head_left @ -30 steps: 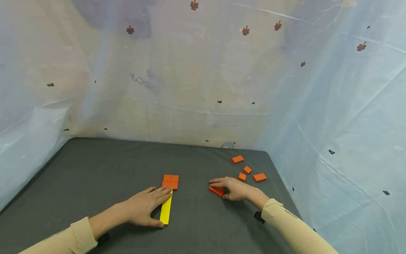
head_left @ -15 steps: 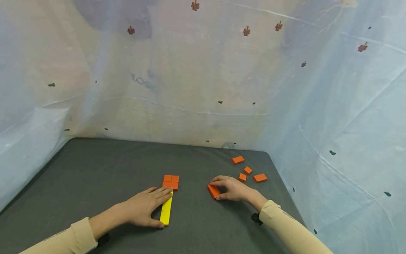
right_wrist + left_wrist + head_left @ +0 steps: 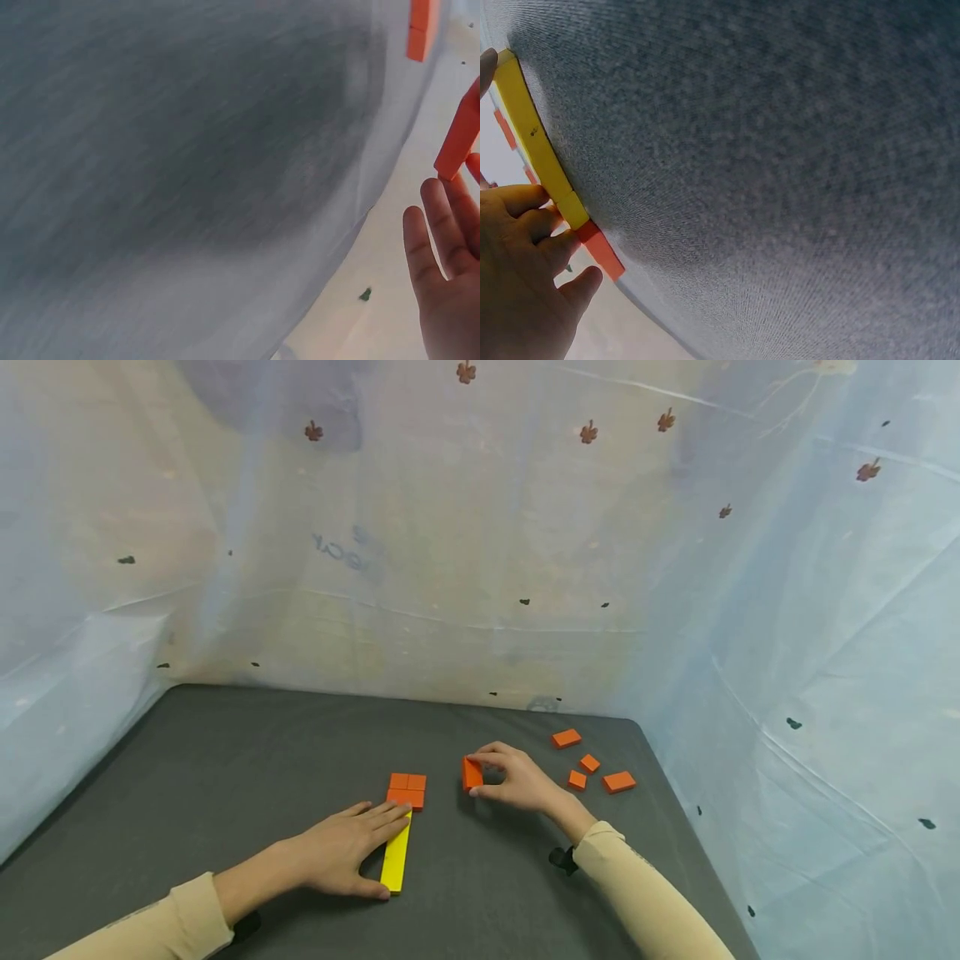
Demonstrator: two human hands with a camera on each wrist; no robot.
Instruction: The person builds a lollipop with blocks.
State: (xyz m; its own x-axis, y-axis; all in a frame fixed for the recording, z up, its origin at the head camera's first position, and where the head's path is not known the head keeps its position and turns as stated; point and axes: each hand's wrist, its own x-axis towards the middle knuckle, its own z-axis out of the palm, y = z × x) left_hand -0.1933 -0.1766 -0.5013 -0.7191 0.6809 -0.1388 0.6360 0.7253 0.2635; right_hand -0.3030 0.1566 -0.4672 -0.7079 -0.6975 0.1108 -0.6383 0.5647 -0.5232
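In the head view my right hand pinches an orange rectangular block between thumb and fingertips, tilted and lifted above the table. The right wrist view catches that block at its right edge. My left hand rests against a yellow strip, thumb at the near end and outstretched fingers over the far end. A seam in the left wrist view divides the yellow strip into a long and a short piece. Touching its far end is a flat cluster of orange blocks, partly covered by fingertips.
Loose orange pieces lie at the right rear of the dark table: a far block, a right block and two small cubes. A pale plastic sheet hangs behind and along the sides.
My right hand has lifted the orange block off the table and carried it left and away from me, towards the orange cluster. The left hand stays in place.
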